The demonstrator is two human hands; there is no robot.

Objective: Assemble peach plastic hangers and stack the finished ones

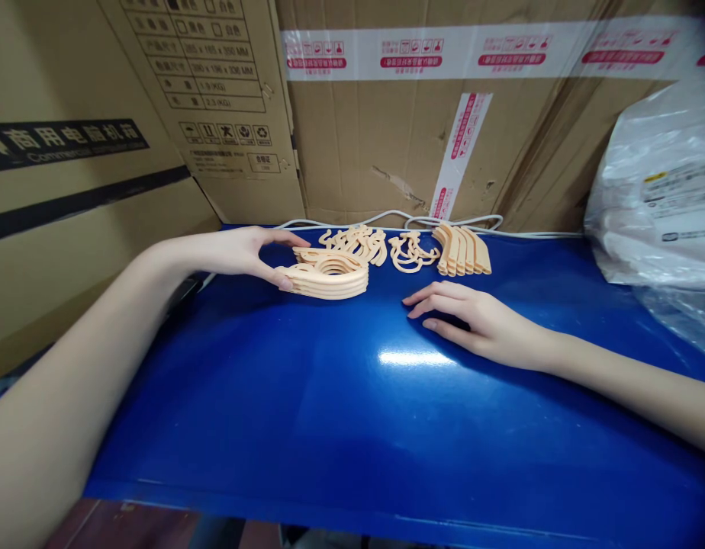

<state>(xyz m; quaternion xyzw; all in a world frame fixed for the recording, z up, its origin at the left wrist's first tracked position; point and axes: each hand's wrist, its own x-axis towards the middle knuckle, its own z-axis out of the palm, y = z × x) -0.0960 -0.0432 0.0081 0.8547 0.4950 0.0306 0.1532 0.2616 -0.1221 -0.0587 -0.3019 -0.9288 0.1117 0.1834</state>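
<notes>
My left hand [243, 255] grips the left end of a neat stack of beige curved plastic pieces [329, 286], thumb in front and fingers behind. The pieces look like parts of folding clothes hangers, layered flat with a rounded gap in the middle. Out to the right, my right hand [472, 320] hovers over or rests on the blue tabletop [329, 427]; which one I cannot tell. Its fingers are apart and hold nothing. Behind the stack lies a pile of beige hooked pieces [361, 242]. Loose beige hooks [410, 253] and a row of beige hanger arms [461, 250] lie beyond my right hand.
Tall cardboard boxes stand at the left [72, 84] and along the back [358, 145]. A white cable [478, 223] runs along the table's rear edge. Clear plastic wrapping with a label [661, 191] sits at the far right. The table's front edge [272, 515] is near me.
</notes>
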